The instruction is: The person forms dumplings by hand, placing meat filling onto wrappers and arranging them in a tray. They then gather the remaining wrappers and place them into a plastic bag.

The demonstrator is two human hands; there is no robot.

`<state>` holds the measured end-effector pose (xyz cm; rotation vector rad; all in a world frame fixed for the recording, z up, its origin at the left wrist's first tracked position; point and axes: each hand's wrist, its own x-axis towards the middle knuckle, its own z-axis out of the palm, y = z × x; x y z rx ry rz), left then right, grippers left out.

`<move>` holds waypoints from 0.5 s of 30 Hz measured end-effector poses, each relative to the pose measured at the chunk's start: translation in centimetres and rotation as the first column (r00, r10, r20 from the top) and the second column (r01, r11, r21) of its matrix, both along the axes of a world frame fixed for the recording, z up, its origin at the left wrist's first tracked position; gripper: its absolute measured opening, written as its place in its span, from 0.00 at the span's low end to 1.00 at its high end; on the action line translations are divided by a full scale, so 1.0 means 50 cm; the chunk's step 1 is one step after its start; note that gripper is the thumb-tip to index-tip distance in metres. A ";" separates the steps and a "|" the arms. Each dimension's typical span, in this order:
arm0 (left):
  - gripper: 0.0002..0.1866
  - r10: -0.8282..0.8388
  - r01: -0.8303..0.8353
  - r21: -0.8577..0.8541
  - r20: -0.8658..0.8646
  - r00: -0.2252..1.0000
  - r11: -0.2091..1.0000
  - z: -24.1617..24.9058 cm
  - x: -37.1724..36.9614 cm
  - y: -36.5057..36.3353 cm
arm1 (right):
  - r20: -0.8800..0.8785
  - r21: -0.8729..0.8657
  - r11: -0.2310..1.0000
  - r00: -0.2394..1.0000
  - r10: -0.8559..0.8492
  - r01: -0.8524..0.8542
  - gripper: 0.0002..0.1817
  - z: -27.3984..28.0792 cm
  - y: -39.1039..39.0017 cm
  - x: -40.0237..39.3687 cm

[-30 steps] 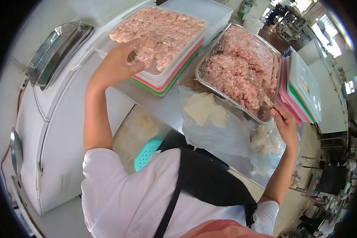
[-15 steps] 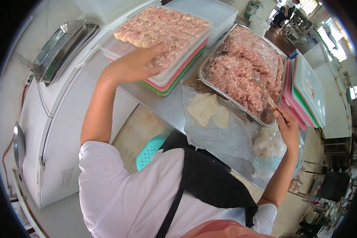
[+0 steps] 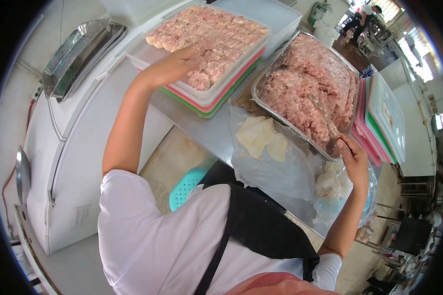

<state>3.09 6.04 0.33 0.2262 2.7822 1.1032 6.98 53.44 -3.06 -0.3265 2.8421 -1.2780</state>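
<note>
My left hand (image 3: 179,64) is over the near-left part of a plastic tray (image 3: 216,93) filled with rows of meat dumplings (image 3: 221,32); its fingertips blend into the dumplings, so I cannot make out whether they hold anything. One dumpling (image 3: 200,80) lies in the tray's near corner, just beyond the fingers. My right hand (image 3: 352,155) grips the near end of a flat spatula (image 3: 325,115), whose blade rests in ground meat (image 3: 300,83) heaped in a metal pan (image 3: 290,129). Pale wrappers (image 3: 255,136) lie on plastic sheeting (image 3: 275,169) in front of the pan.
Stacked lids (image 3: 384,113) stand right of the pan, and clear containers (image 3: 268,14) behind it. A plastic bag (image 3: 332,184) sits near my right forearm. Metal trays (image 3: 81,59) lie at left, with a teal perforated stool (image 3: 188,188) below. Another person (image 3: 363,22) is far back.
My left hand has drawn back up and left, uncovering the dumpling at the tray's near corner. My right hand stays on the spatula. The view has shifted slightly.
</note>
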 end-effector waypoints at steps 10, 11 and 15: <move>0.33 -0.176 0.156 -0.108 -0.202 0.964 0.982 -0.041 -0.007 -0.011 | 0.010 0.035 0.999 1.000 0.023 -0.023 0.16 0.004 -0.014 0.008; 0.33 -0.211 0.186 -0.116 -0.274 0.938 0.976 -0.059 -0.014 -0.017 | -0.006 0.026 0.999 1.000 0.023 -0.023 0.15 0.003 -0.016 0.010; 0.33 -0.034 0.045 -0.075 0.151 0.988 0.996 0.019 -0.005 0.000 | 0.000 0.041 0.999 1.000 0.013 -0.013 0.16 -0.006 -0.013 0.011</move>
